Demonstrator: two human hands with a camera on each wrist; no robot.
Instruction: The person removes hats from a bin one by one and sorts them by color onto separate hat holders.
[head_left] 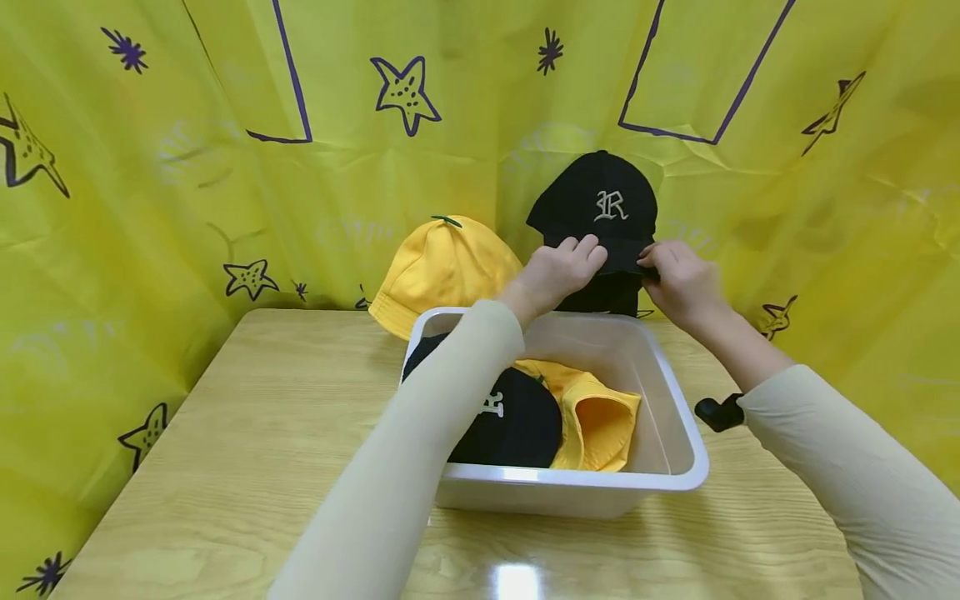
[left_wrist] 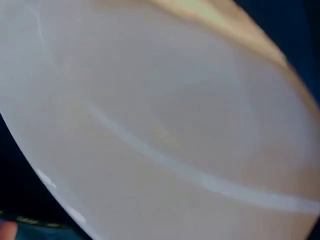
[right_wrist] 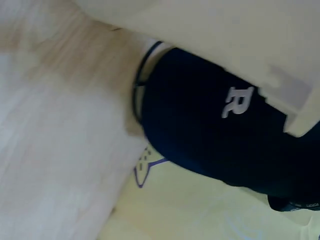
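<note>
Both hands are at a black baseball cap [head_left: 600, 187] with a silver letter R, raised behind the plastic bin [head_left: 678, 417]. The left hand [head_left: 566, 267] grips the left side of its brim with curled fingers. At the brim's right corner, the right hand [head_left: 682, 279] pinches the edge between thumb and fingers. Directly below is another black cap [head_left: 603, 296], mostly hidden in the head view; the right wrist view shows a black cap [right_wrist: 195, 115] with a white R by the bin's outer wall. A fingertip [left_wrist: 7, 231] shows at the left wrist view's corner.
Inside the bin lie a black cap [head_left: 517, 425] with an R and a yellow hat [head_left: 600, 425]. A yellow bucket hat [head_left: 446, 271] with a green stem stands behind the bin's left corner. Yellow patterned cloth [head_left: 480, 150] hangs behind the wooden table [head_left: 300, 450].
</note>
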